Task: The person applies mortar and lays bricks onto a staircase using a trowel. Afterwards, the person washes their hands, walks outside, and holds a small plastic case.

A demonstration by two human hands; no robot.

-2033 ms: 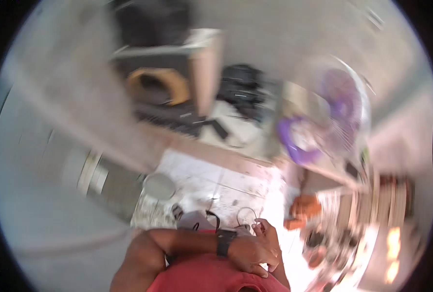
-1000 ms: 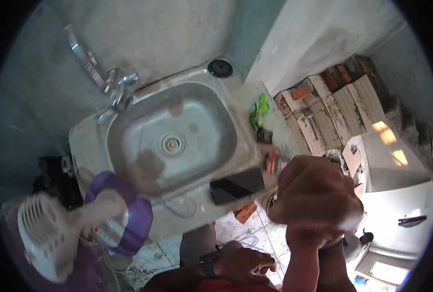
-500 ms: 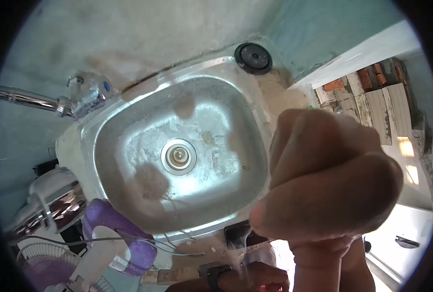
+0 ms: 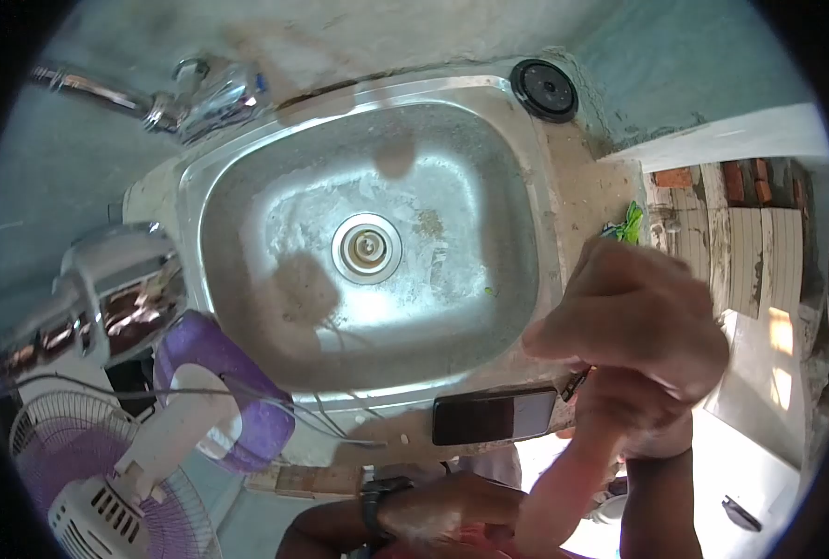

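My right hand (image 4: pixel 643 326) is large and close to the camera, its fingers curled into a fist in front of the sink's right rim. Whether anything is inside the fist is hidden. A thumb-like length of skin runs down from it, beside the forearm. At the bottom edge my left hand (image 4: pixel 438 512) hangs low, with a dark watch (image 4: pixel 382 501) on its wrist. Its fingers are partly hidden, next to something red. The steel sink (image 4: pixel 298 168) lies ahead of both hands, with a round drain (image 4: pixel 367 248). A black phone (image 4: pixel 489 415) lies along its front edge.
A chrome tap (image 4: pixel 219 102) is on the wall at upper left. A shiny metal vessel (image 4: pixel 130 289), a purple object (image 4: pixel 228 382) and a white-and-purple fan (image 4: pixel 98 494) crowd the left. A round black disc (image 4: pixel 544 90) sits at the far corner, a green scrap (image 4: pixel 629 224) on the right ledge.
The camera view has shifted, so the sink sits higher. My right fist looks smaller, and the phone and green scrap show more fully. My left hand appears higher in view.
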